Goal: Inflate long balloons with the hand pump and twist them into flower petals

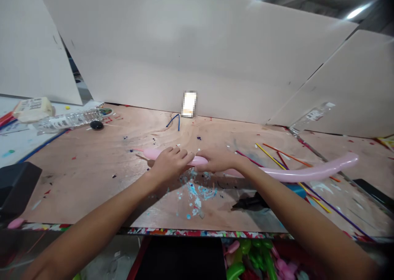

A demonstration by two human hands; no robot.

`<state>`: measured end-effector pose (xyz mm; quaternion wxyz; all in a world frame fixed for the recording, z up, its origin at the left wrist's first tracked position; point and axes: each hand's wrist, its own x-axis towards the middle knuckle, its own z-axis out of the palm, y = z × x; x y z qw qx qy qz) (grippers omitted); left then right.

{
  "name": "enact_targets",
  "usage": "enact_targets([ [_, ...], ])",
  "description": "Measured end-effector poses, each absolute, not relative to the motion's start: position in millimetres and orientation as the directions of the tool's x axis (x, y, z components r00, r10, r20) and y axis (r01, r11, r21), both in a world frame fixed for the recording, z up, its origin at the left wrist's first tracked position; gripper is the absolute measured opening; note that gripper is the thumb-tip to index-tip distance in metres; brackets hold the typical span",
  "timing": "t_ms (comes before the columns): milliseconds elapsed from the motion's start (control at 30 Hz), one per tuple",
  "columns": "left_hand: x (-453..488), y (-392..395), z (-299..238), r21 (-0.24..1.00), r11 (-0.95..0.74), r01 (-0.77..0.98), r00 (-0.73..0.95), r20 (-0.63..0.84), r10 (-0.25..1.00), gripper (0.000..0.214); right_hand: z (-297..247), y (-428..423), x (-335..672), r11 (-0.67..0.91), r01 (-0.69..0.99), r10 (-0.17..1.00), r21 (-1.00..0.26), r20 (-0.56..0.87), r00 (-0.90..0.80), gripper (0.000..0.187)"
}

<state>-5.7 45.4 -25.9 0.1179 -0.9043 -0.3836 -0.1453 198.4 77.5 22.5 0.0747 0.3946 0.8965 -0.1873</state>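
Observation:
A long, inflated pink balloon [303, 174] stretches across the wooden table under both hands. Near its left end, my left hand [172, 161] is wrapped round it, with a short pink tip poking out beyond the fingers. Just to the right, my right hand [215, 160] also grips the balloon, and a small bulge of it shows between the two hands. The long remainder runs out past my right forearm to a rounded end. A dark pump-like tool with a black nozzle [250, 201] and blue body lies partly hidden beneath my right forearm.
Uninflated balloons, among them a yellow one [271, 155] and a blue one [172, 120], lie on the table [92, 181]. Plastic bottles stand or lie at left [74, 120] and right [314, 117]. A bright phone-like screen [188, 103] leans against the white panel. Inflated balloons [255, 255] sit below the edge.

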Motion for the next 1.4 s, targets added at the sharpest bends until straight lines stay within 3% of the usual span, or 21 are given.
enact_targets([
  [100, -7.3, 46.9, -23.3, 0.071, -0.687, 0.723, 0.639, 0.309, 0.705, 0.025, 18.7, 73.3, 200.3, 0.647, 0.734, 0.703, -0.209, -0.211, -0.68, 0.04],
  [233, -9.3, 45.9, -14.0, 0.508, -0.578, 0.638, 0.571, 0.191, 0.799, 0.03, 21.1, 63.2, 194.9, 0.721, 0.691, 0.692, 0.044, -0.083, -0.717, 0.027],
  [333, -12.5, 46.0, -3.9, 0.875, -0.299, 0.379, 0.626, -0.005, 0.78, 0.032, 31.6, 55.5, 185.2, 0.755, 0.595, 0.619, 0.275, 0.0, -0.786, 0.015],
  [400, -16.2, 48.9, 2.2, 0.981, -0.006, 0.193, 0.7, -0.133, 0.702, 0.029, 42.3, 50.5, 180.4, 0.752, 0.549, 0.573, 0.365, 0.05, -0.818, 0.017],
  [500, -20.1, 56.1, 7.4, 0.943, 0.333, 0.024, 0.751, -0.237, 0.616, 0.027, 59.2, 44.5, 179.0, 0.739, 0.533, 0.546, 0.413, 0.096, -0.832, 0.025],
  [567, -18.4, 59.8, 8.1, 0.91, 0.413, -0.026, 0.749, -0.256, 0.611, 0.031, 67.5, 42.6, 180.5, 0.733, 0.529, 0.544, 0.427, 0.098, -0.833, 0.021],
  [633, -13.1, 61.3, 7.8, 0.919, 0.393, -0.034, 0.734, -0.244, 0.634, 0.035, 72.4, 42.7, 182.8, 0.713, 0.548, 0.568, 0.437, 0.098, -0.817, 0.018],
  [733, -3.9, 60.3, 9.5, 0.97, 0.244, 0.001, 0.685, -0.179, 0.707, 0.031, 76.8, 45.1, 188.5, 0.639, 0.671, 0.696, 0.375, 0.089, -0.712, 0.021],
  [867, -2.1, 60.1, 15.8, 0.997, 0.078, 0.028, 0.603, -0.079, 0.794, 0.026, 85.4, 47.9, 203.4, 0.562, 0.798, 0.816, 0.217, 0.016, -0.578, 0.052],
  [967, -6.1, 62.1, 15.2, 0.989, 0.138, -0.054, 0.59, -0.08, 0.804, 0.036, 92.4, 49.0, 214.9, 0.588, 0.796, 0.806, 0.145, -0.027, -0.591, 0.046],
  [1100, -7.6, 63.7, 3.2, 0.955, 0.281, -0.098, 0.604, -0.167, 0.779, 0.038, 95.3, 52.1, 222.7, 0.558, 0.808, 0.815, 0.189, 0.058, -0.576, 0.032],
  [1200, -5.8, 63.4, -4.7, 0.924, 0.369, -0.103, 0.618, -0.232, 0.752, 0.042, 94.7, 53.3, 223.2, 0.526, 0.825, 0.831, 0.205, 0.083, -0.55, 0.038],
  [1400, -3.0, 63.5, -5.3, 0.901, 0.324, -0.287, 0.595, -0.097, 0.798, 0.042, 96.0, 47.4, 217.9, 0.567, 0.823, 0.823, 0.031, 0.017, -0.567, 0.037],
])
